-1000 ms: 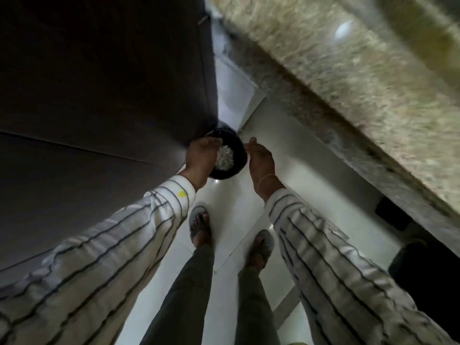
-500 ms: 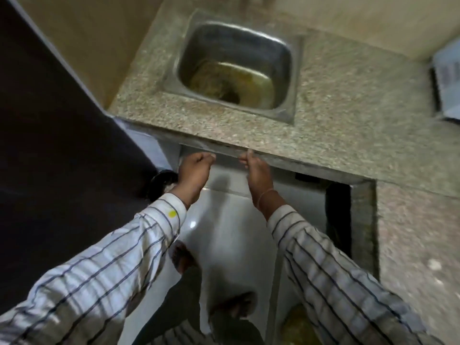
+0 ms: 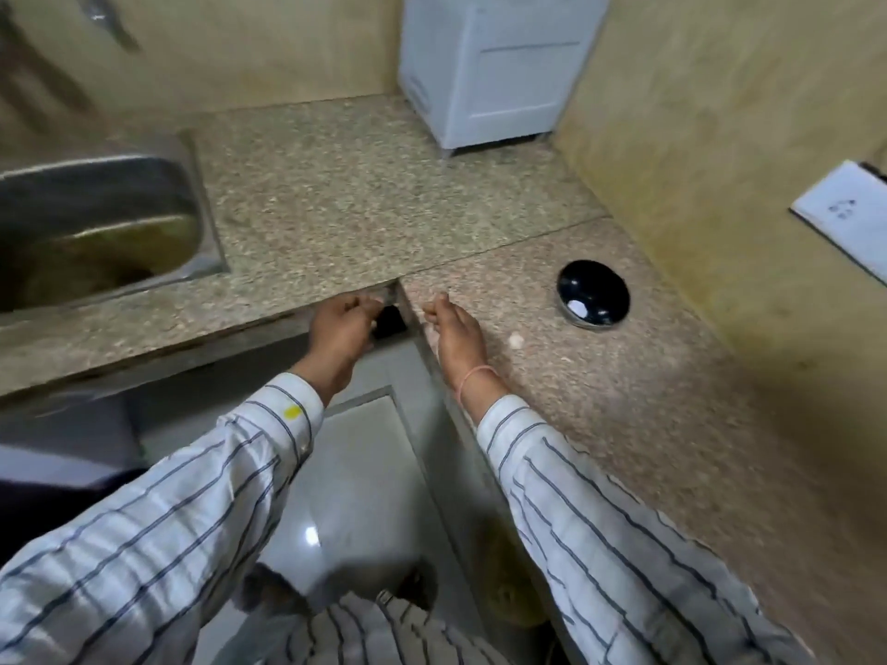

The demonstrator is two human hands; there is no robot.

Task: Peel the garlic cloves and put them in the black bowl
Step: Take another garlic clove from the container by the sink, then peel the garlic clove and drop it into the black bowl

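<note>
Countertop [image 3: 365,194]: speckled granite, L-shaped, sink [image 3: 96,218] set in at far left
Black bowl [image 3: 593,292]: parked on the right run, one white bit inside
Left hand [image 3: 341,324]: curled, grip can't be told
Right hand [image 3: 453,331]: fingers pinched together, contents unclear
Garlic clove [image 3: 516,339]: left loose on counter, between right hand and bowl

The speckled stone counter [image 3: 365,199] carries a black bowl [image 3: 593,292], a white box [image 3: 499,64], and a small pale bit [image 3: 515,339] near the bowl.

Glossy black bowl [image 3: 593,292] upright on speckled counter [image 3: 624,376].
</note>
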